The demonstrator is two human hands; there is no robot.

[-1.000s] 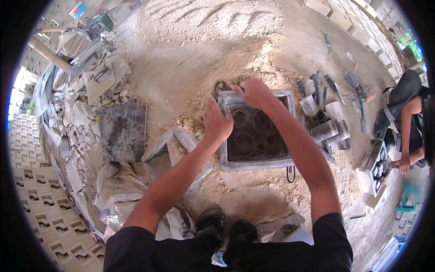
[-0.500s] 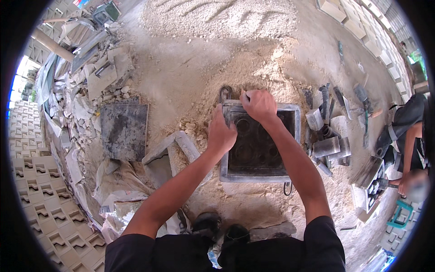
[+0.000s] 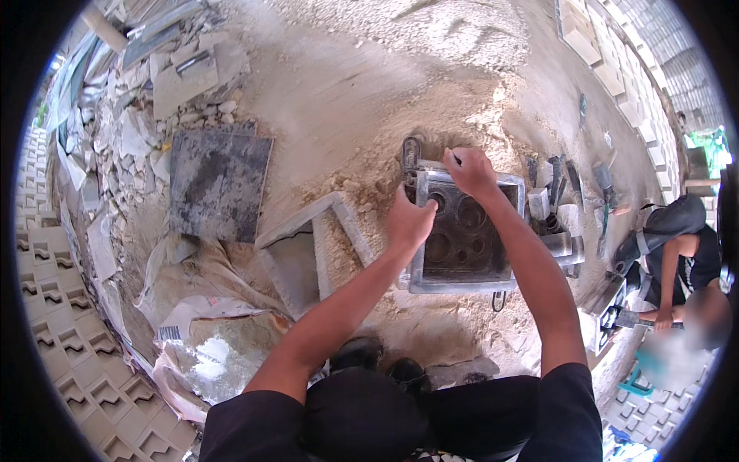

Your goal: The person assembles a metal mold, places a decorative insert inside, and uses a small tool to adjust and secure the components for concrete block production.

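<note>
On the ground ahead sits a square metal mould (image 3: 469,286) with a pale, dusty frame and a dark inside marked with round shapes of several sizes. My left hand (image 3: 410,221) grips the left side of its frame near the far left corner, fingers along the outside and thumb over the inner edge. Closed at the far side of the frame is my right hand (image 3: 473,171); whatever its curled fingers hold is hidden. A looped metal handle (image 3: 412,154) sticks out past the far left corner, and another loop (image 3: 499,300) shows at the near side.
To the left lie dark square plates (image 3: 219,185), a pale angled frame (image 3: 354,223) and rubble (image 3: 131,154). An opened sack with white powder (image 3: 212,358) is at lower left. Hand tools (image 3: 604,181) and cylinders (image 3: 562,246) lie to the right, where another person (image 3: 677,246) works.
The view has shifted, so the mould appears farther right. My left hand's thumb now reaches over the frame's inner edge; my right hand stays closed at the far side.
</note>
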